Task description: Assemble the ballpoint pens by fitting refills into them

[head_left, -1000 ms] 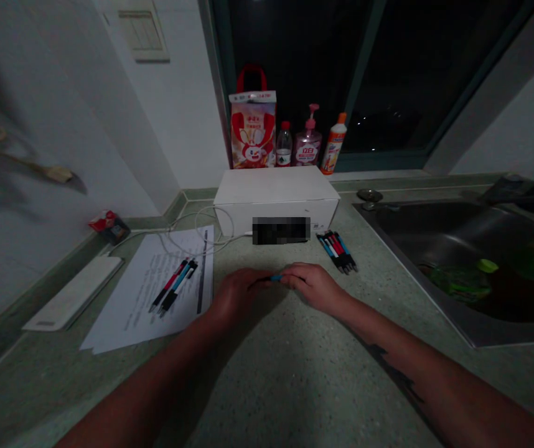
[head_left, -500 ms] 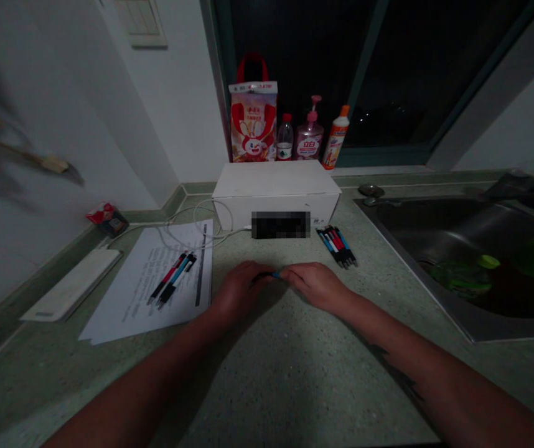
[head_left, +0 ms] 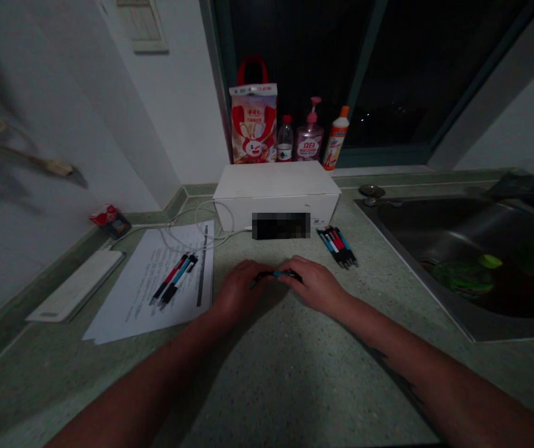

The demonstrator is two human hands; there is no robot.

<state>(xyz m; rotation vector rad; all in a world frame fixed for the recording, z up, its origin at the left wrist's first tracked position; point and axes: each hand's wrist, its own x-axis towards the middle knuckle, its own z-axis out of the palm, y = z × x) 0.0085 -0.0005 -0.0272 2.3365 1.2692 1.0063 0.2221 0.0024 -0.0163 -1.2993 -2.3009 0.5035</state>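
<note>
Lying at 9 o'clock from the left hand, printed sheets (head_left: 155, 292) on the desk (head_left: 267, 386) carry several loose pens (head_left: 173, 280). The left hand (head_left: 240, 289) and right hand (head_left: 316, 285) curl closed, gripping opposite ends of a black-and-blue pen (head_left: 276, 274) between them. It should feel light, stiff and slick, best pinched along its barrel. A pen bundle (head_left: 337, 247) lies at 1 o'clock from the right hand.

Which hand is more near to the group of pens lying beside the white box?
Right. The right hand is just behind the pens, not touching them; the left hand is farther away, on the other side of the held pen.
</note>
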